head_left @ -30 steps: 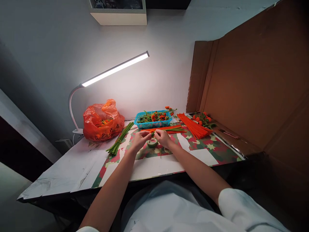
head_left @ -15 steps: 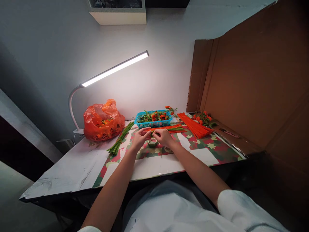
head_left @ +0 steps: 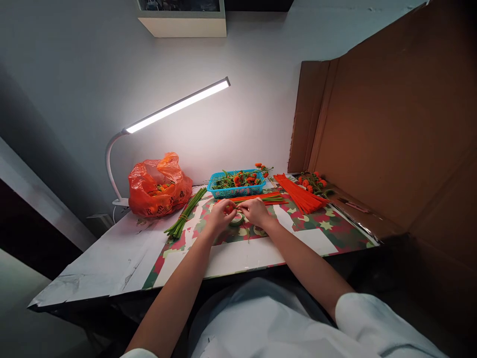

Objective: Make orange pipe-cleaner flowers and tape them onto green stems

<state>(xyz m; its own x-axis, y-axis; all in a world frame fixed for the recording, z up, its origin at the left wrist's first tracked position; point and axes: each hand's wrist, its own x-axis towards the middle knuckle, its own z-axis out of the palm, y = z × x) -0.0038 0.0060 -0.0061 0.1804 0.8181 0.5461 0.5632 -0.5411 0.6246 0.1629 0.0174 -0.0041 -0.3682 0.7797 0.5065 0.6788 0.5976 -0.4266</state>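
From where I stand, a small orange piece [head_left: 228, 210] shows in the left hand [head_left: 221, 217], just above the table [head_left: 100, 258]; that hand's thumb and fingers look closed on it. The right hand's [head_left: 255, 211] fingertips are pinched together beside it, though I can't tell what is between them.

For such tiny work I'd keep the left pinch light and steady, let the right do the finer turning, and hold both wrists low.

Taking the piece as the dial's centre, a smooth, ring-shaped green roll [head_left: 236, 223] lies just beside it at five o'clock. At two, near, are slim straight orange and green sticks [head_left: 271, 199]; at nine, banded green stems [head_left: 184, 215]. The lattice-sided blue plastic basket [head_left: 238, 191], heaped with orange blooms, stands at one, the crinkly, thin red bag [head_left: 158, 201] at ten, and fuzzy-looking fanned orange strips [head_left: 301, 196] at three.
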